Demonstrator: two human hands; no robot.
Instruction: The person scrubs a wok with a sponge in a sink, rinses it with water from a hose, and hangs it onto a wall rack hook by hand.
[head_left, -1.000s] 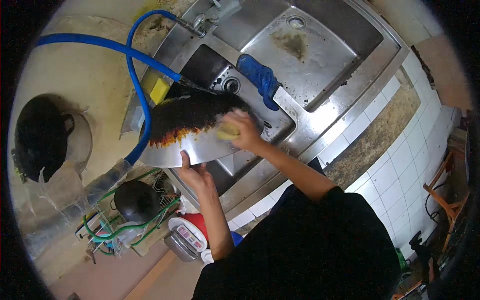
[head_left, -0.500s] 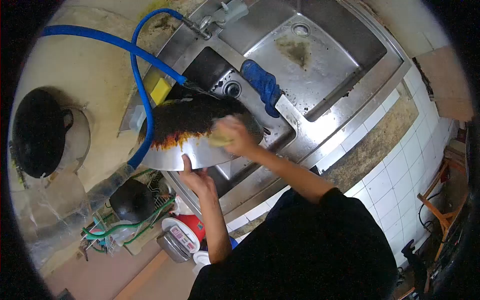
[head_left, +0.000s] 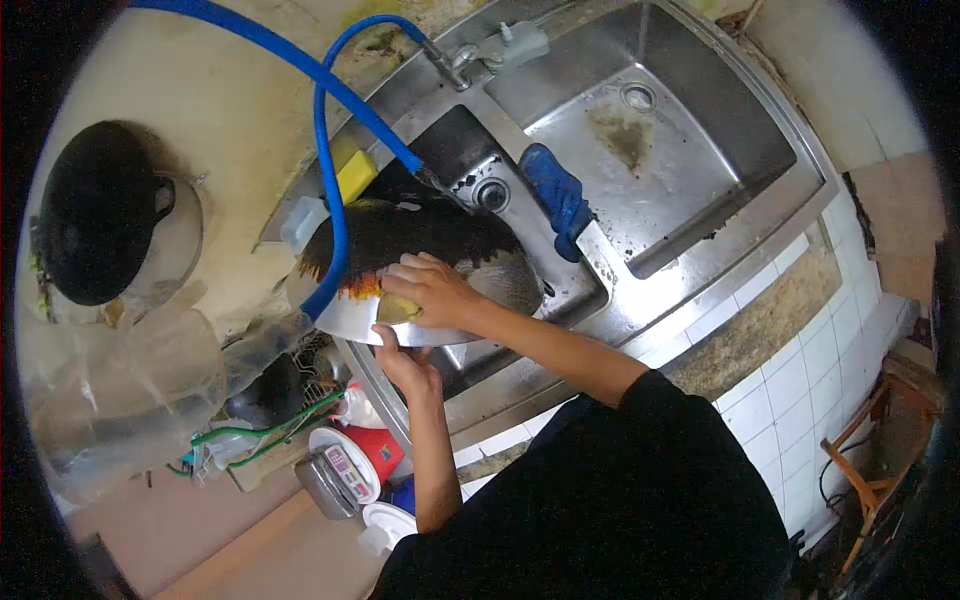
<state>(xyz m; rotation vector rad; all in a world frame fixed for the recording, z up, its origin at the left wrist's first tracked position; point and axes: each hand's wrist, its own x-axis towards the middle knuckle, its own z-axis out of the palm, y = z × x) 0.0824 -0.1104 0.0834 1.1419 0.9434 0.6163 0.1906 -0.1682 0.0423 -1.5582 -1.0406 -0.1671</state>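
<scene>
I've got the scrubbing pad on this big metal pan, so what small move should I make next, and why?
Probably slide the right hand and yellowish pad onto the orange-brown stain: it lies right beside them, and the left hand grips the metal pan by its rim.

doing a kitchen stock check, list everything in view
scorched pan: one, silver and black, over smaller basin
scrubbing pad: one, yellowish, under right hand
sponge: one, yellow, beside pan
basins: two, steel, side by side
hoses: two lengths, blue, near pan
cloth: one, blue, across divider
wall pan: one, black, far left
container: one, red, lower left
clutter: uncountable, mixed, lower left
left hand: one, bare, at pan rim
right hand: one, bare, on pad
</scene>
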